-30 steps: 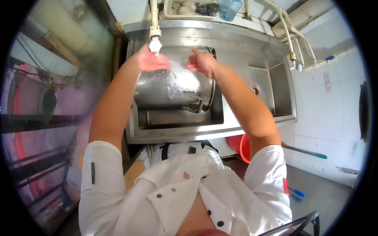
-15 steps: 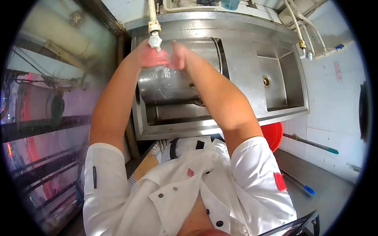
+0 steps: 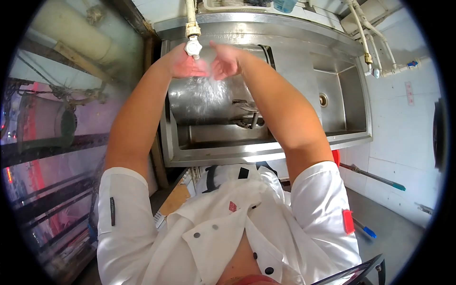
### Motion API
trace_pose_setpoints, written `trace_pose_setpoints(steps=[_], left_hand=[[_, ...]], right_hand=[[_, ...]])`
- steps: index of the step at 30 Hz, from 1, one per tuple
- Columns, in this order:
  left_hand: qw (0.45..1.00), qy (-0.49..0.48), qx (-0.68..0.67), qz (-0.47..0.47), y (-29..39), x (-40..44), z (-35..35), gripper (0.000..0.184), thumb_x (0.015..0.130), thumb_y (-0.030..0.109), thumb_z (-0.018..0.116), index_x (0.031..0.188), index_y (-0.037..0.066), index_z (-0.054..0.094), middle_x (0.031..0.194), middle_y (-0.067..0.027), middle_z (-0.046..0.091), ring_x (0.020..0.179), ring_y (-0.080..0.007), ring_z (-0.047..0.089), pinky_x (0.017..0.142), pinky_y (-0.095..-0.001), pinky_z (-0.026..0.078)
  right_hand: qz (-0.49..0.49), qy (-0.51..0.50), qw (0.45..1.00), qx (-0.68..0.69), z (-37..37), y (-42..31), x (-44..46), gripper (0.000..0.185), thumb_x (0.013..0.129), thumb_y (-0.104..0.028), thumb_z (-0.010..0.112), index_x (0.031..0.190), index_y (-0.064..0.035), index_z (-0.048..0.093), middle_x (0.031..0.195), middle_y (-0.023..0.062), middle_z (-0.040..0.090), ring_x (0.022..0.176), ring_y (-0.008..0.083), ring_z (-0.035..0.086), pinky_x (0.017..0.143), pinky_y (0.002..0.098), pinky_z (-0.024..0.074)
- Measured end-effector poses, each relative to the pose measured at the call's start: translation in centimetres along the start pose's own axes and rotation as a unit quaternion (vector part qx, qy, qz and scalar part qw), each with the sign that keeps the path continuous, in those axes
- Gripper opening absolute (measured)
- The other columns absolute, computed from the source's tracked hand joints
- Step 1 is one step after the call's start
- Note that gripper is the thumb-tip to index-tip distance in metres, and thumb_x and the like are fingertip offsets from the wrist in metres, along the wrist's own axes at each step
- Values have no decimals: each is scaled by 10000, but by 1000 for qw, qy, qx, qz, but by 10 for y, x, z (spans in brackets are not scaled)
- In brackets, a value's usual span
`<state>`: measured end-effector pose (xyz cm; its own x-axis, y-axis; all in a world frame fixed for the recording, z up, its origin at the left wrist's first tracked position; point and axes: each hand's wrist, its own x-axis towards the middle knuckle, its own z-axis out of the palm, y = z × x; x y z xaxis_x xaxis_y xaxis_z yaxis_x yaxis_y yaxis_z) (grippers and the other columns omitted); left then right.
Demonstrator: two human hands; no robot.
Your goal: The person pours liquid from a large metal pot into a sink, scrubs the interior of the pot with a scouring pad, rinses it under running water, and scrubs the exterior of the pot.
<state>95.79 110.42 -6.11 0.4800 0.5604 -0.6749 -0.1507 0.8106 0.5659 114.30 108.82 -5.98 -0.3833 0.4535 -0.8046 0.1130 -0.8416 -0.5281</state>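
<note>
Water runs from the white tap (image 3: 193,47) at the wall side of the steel sink unit (image 3: 294,61). Under the spout is my left hand (image 3: 186,65), fingers spread and holding nothing. My right hand (image 3: 225,61) is just right of the stream, its fingers apart and empty, slightly blurred. A large steel pot (image 3: 204,102) lies on its side in the left basin below both hands, and water splashes over its wall. Part of the pot is hidden behind my hands and right forearm.
The right basin (image 3: 332,97) has a brass drain. A white basket (image 3: 223,6) and a blue container (image 3: 285,4) stand on the ledge behind. Pipes (image 3: 365,45) run along the right wall. Part of a red bucket (image 3: 336,157) shows by my right arm.
My right hand first moved left to my left hand under the tap, then back a little to the right. The view has shifted, and the pot's side fitting shows again.
</note>
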Motion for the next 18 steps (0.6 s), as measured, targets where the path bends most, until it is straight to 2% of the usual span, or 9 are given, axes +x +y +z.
trace_pose_setpoints(steps=[1,3,7,9,10,13,15,17,18], left_hand=[[1000,-10,7,-8,-1,4,-3,533,982,513,481,1198,32,555,1266,-346,556,1249,-501,519,1124,-621,339],[1000,-22,16,-15,0,8,-12,547,978,526,483,1205,32,547,1304,-347,530,1271,-502,499,1125,-625,335],[997,-73,-2,-40,0,19,-28,676,943,523,559,1313,-36,477,1320,-357,513,1293,-521,465,1147,-597,322],[995,-84,-4,-52,0,25,-35,719,930,519,585,1330,-66,464,1308,-360,522,1291,-529,463,1155,-585,318],[992,-104,-19,-74,1,29,-40,782,911,522,613,1352,-99,432,1309,-364,521,1293,-534,458,1160,-580,315],[986,-130,-32,-102,2,33,-42,892,881,531,654,1385,-147,370,1339,-375,490,1313,-540,431,1167,-565,314],[984,-139,-29,-108,3,32,-40,936,869,538,667,1396,-163,340,1368,-383,460,1331,-540,409,1169,-556,317],[987,-153,52,-18,1,24,-35,1014,856,522,699,1428,-186,251,1440,-396,354,1367,-550,348,1173,-541,318],[986,-155,53,-19,1,24,-33,1014,856,522,699,1428,-186,251,1440,-396,354,1367,-550,348,1173,-541,318]], right_hand=[[1,3,1000,1,-7,3,2,1072,962,-743,199,1473,197,125,1524,344,284,1401,432,353,1163,509,298],[-27,43,998,22,-17,9,6,1134,930,-773,263,1359,277,256,1385,428,391,1362,466,402,1112,544,359],[-28,69,997,31,-28,16,-14,1073,939,-757,288,1312,248,332,1330,410,437,1306,481,449,1089,538,387],[-25,85,996,-7,-34,23,-32,1003,964,-726,322,1314,211,404,1302,329,521,1218,372,550,1046,457,450],[-24,88,996,-4,-36,30,-44,1003,964,-726,322,1314,211,404,1302,329,521,1218,372,550,1046,457,450],[-120,218,964,-93,-49,67,-70,732,982,-605,464,1190,84,591,1077,152,663,940,195,655,899,313,516],[-131,262,944,-149,-70,102,-72,621,988,-533,508,1168,52,614,1058,127,661,925,184,635,868,311,509],[-191,326,916,-132,-81,141,-77,500,994,-450,550,1144,20,634,1023,92,660,909,170,613,842,309,499],[-191,328,916,-130,-86,159,-81,500,994,-450,550,1144,20,634,1023,92,660,909,170,613,842,309,499]])
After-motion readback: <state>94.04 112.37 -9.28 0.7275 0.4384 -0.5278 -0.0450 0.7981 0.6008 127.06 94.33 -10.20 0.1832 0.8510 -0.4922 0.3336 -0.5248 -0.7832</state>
